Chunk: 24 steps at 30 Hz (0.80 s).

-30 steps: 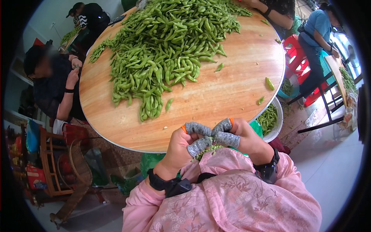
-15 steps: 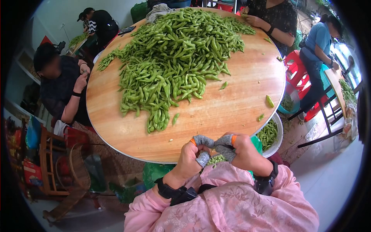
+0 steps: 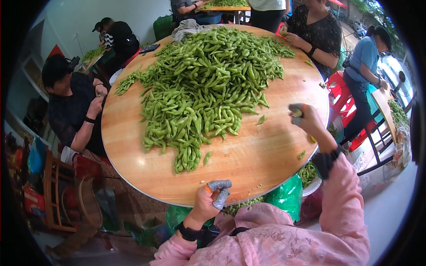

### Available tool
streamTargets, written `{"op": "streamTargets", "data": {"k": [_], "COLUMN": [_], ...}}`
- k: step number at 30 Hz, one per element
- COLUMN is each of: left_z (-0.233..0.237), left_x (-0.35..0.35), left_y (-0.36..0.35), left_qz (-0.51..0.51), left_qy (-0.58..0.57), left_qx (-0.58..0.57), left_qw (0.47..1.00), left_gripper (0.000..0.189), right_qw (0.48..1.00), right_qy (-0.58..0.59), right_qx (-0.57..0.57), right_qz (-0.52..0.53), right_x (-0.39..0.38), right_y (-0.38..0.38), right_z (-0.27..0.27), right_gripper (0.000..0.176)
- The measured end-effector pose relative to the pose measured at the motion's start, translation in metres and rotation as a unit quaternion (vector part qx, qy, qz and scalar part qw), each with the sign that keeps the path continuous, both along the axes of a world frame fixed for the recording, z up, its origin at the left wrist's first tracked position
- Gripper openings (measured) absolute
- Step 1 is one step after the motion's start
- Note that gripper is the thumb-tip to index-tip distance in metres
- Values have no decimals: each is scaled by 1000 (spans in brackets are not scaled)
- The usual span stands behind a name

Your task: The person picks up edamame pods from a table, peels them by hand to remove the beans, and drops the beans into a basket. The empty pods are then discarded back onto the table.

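Observation:
A large heap of green soybean pods (image 3: 208, 80) covers the back and middle of the round wooden table (image 3: 262, 164). My left hand (image 3: 207, 203) is at the near table edge, its grey-wrapped fingers curled inward; whatever they hold, if anything, is hidden. Over the right part of the table, my right hand (image 3: 308, 119) is closed, with something small and pale at its grey-wrapped fingertips that I cannot make out. Shelled green beans (image 3: 243, 206) lie just below the near edge, in front of my pink clothing. One loose pod (image 3: 207, 158) rests beside the heap.
A green plastic bag (image 3: 284, 197) hangs at the near right edge, close to a white basket of pods (image 3: 307, 175). Co-workers sit at the left (image 3: 73, 99) and back right (image 3: 317, 33). A grey cloth (image 3: 188, 30) and a phone (image 3: 149, 48) lie at the back.
My hands were together at the near edge and have parted. The right hand has moved forward and right over the table; the left stays near the edge. The view has tilted up slightly.

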State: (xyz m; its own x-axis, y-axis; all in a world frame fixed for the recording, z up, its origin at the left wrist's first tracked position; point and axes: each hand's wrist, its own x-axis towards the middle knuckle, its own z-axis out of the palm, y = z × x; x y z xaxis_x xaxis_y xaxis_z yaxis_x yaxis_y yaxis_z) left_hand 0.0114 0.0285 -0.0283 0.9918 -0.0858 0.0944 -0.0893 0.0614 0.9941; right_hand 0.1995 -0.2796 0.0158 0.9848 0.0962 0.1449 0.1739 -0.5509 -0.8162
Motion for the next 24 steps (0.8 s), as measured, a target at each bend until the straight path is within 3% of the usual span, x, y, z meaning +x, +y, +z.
{"op": "streamTargets", "data": {"k": [1, 5, 8, 10, 12, 14, 17, 18, 21, 23, 24], "left_z": [-3, 4, 6, 5, 3, 4, 4, 3, 4, 4, 3], "left_x": [0, 1, 1, 2, 3, 4, 1, 1, 2, 1, 3], "left_y": [1, 4, 5, 4, 3, 2, 3, 4, 4, 3, 4], "left_qz": [11, 20, 8, 4, -1, -3, -1, 3, 10, 14, 16], "left_qy": [-7, 33, 32, 43, 28, 31, 30, 27, 10, 18, 27], "left_qx": [-22, -41, -33, -40, -13, -17, -9, 1, 23, 14, 6], "left_qw": [1000, 998, 999, 998, 1000, 999, 1000, 1000, 1000, 1000, 999], "left_gripper": [20, 19, 18, 19, 19, 19, 19, 19, 20, 18, 17], "right_qw": [996, 998, 998, 996, 990, 980, 987, 983, 974, 937, 938], "right_qy": [-70, -54, -11, 35, 41, -80, 28, -19, 10, -55, -57], "right_qx": [-43, -42, -60, -80, -110, -76, -71, -71, -157, -265, -265], "right_qz": [19, -19, -19, -22, 71, 165, 142, 170, 163, 221, 218], "right_x": [31, 110, 125, 123, 121, 112, 60, 57, 25, 12, 18], "right_y": [3, 50, 74, 83, 86, 107, 156, 163, 177, 174, 169], "right_z": [-20, -37, -25, -18, -18, -35, -16, -30, -12, 10, 11], "right_gripper": [34, 38, 38, 38, 34, 29, 42, 37, 35, 31, 31]}}
